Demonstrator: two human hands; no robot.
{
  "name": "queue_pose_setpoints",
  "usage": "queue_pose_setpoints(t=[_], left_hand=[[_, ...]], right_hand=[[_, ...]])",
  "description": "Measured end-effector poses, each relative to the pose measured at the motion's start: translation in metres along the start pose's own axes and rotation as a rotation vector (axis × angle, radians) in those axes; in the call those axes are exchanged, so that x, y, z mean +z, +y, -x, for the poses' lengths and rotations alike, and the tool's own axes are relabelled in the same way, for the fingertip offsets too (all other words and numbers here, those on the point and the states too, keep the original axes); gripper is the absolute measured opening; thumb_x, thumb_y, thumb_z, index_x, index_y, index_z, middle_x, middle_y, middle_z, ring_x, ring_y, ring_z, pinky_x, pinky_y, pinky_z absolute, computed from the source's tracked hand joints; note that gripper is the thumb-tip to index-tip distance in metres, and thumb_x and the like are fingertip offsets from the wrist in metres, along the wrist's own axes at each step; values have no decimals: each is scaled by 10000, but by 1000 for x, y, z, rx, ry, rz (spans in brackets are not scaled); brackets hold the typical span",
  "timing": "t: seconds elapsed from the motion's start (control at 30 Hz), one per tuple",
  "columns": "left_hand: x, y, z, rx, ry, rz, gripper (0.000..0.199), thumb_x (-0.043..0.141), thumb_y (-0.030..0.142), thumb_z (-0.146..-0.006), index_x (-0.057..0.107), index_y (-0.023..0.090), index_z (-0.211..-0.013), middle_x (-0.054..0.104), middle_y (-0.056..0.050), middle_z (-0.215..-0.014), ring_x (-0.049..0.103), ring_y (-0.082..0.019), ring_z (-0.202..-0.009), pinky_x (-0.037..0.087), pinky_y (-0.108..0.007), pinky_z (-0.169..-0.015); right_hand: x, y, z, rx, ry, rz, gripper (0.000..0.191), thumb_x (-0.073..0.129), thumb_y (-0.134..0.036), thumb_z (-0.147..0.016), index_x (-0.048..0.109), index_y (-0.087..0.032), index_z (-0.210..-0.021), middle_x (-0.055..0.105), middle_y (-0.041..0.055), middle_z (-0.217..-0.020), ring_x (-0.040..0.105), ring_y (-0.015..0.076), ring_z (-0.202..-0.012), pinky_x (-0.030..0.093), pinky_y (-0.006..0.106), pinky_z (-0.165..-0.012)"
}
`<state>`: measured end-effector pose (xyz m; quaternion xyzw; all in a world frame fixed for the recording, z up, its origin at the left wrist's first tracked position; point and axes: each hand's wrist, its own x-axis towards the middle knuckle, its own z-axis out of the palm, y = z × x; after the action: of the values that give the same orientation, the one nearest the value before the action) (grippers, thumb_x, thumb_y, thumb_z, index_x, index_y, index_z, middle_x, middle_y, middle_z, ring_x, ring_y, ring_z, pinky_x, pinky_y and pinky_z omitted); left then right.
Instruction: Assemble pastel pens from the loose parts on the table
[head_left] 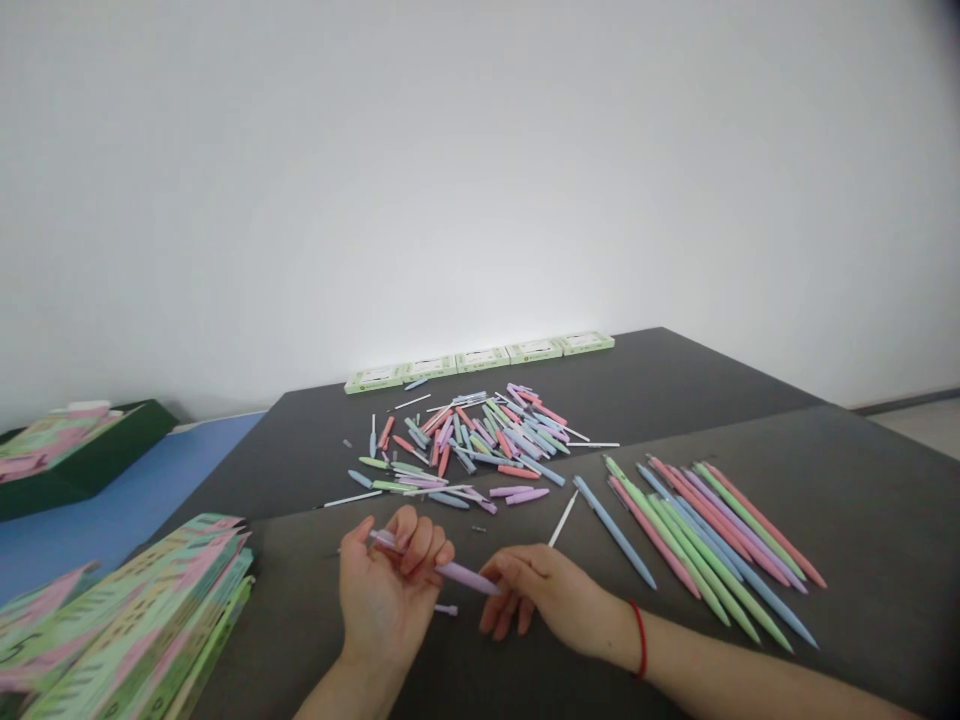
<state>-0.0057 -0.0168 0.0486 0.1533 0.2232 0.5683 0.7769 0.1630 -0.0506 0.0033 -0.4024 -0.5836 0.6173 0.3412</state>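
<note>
Tabletop (289, 600): one, dark, with five flat green-and-white boxes (482, 359) lined up behind
Left hand (390, 595): grasps one slim lilac plastic pen (465, 577)
Right hand (551, 595): pinches its end
Pen: between both hands

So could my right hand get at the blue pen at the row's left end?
Probably yes: bare tabletop shows between your right hand and that blue pen, though that hand is at the held purple pen.
</note>
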Motion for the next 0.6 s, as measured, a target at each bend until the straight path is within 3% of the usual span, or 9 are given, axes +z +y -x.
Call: queue_pose_setpoints(t=[0.23, 0.47, 0.6], left_hand=[[1, 0, 0, -13, 40, 13, 378, 377, 355, -858, 391, 182, -522, 179, 83, -470, 230, -93, -408, 340, -234, -427], [-1, 0, 1, -40, -7, -7, 367, 350, 302, -851, 374, 187, -503, 126, 83, -470, 193, -98, -404, 324, -235, -423], [5, -5, 6, -51, -46, -24, 416, 337, 380, -883, 388, 184, -519, 157, 77, -473, 185, -101, -425, 317, -238, -450]], right_hand=[[-2, 2, 0, -6, -25, -61, 507, 329, -532, -903, 619, -117, -924, 704, 102, -753, 633, 150, -602, 410, 230, -501], [0, -6, 4, -22, -103, -80, 458, 311, -457, -936, 623, -127, -872, 689, 81, -743, 626, 142, -632, 418, 233, -547], [3, -8, 8, -41, -142, -48, 338, 382, -392, -929, 594, -139, -857, 686, 65, -760, 628, 141, -666, 437, 236, -589]])
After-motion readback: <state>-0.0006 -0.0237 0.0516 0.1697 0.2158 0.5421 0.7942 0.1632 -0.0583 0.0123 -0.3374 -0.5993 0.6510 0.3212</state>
